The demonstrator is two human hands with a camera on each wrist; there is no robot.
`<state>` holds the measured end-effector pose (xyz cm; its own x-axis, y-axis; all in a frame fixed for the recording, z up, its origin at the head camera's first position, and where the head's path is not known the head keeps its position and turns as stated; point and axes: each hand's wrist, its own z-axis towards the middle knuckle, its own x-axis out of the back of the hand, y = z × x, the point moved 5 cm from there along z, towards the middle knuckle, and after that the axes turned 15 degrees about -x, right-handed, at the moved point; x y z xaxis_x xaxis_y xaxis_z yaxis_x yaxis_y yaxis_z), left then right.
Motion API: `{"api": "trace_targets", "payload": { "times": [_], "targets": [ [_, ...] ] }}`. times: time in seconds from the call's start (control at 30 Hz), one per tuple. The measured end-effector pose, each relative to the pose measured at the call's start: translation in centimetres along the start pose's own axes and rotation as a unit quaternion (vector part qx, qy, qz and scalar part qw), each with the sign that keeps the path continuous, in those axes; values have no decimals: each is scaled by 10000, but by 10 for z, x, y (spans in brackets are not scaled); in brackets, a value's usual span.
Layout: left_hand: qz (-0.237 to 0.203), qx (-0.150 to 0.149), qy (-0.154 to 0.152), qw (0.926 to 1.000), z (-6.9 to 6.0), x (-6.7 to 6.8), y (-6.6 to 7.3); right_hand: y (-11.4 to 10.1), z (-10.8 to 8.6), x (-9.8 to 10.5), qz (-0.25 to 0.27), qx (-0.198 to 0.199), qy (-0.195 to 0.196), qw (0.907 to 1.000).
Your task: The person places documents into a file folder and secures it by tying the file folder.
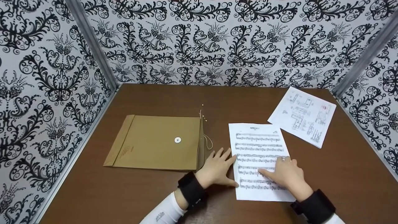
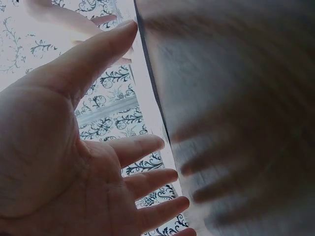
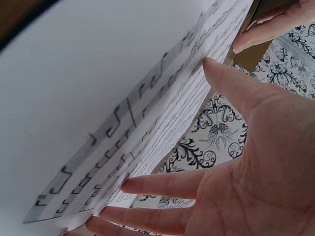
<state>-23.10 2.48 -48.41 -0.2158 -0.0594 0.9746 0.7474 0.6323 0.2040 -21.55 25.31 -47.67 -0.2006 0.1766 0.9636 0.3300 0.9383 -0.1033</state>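
From where I stand, the white paper sheet printed w/ black music staves (image 1: pixel 259 149) lies flat on the brown wooden counter (image 1: pixel 90 196), btwn both hands, prob. so its edges can be lined up w/o it sliding. The tan kraft-paper envelope w/ round white button (image 1: pixel 155 143) lies to its left, string end facing the sheet, likely for easy reach. The white sheet w/ technical line drawings (image 1: pixel 303 116) sits beyond, upper R, apparently out of the way.

Hands are apart, neither clamped on anything. L hand (image 1: pixel 216 168): fingers spread, tips at the music sheet's left edge. R hand (image 1: pixel 288 172): fingers extended, resting on its right side, approx. lower half.
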Motion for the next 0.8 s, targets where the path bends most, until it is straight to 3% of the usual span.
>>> {"api": "trace_targets", "payload": {
  "times": [0.33, 0.57, 0.8],
  "targets": [
    [99, 108, 57, 9999, 0, 0, -4, -11, -3, 0, 18, 120, 112, 9999],
    [58, 134, 31, 9999, -2, -1, -6, -1, 6, 11, 141, 201, -280, 9993],
    [39, 112, 59, 9999, -3, 1, -6, 10, 19, 23, 609, 517, -165, 9967]
  ]
}}
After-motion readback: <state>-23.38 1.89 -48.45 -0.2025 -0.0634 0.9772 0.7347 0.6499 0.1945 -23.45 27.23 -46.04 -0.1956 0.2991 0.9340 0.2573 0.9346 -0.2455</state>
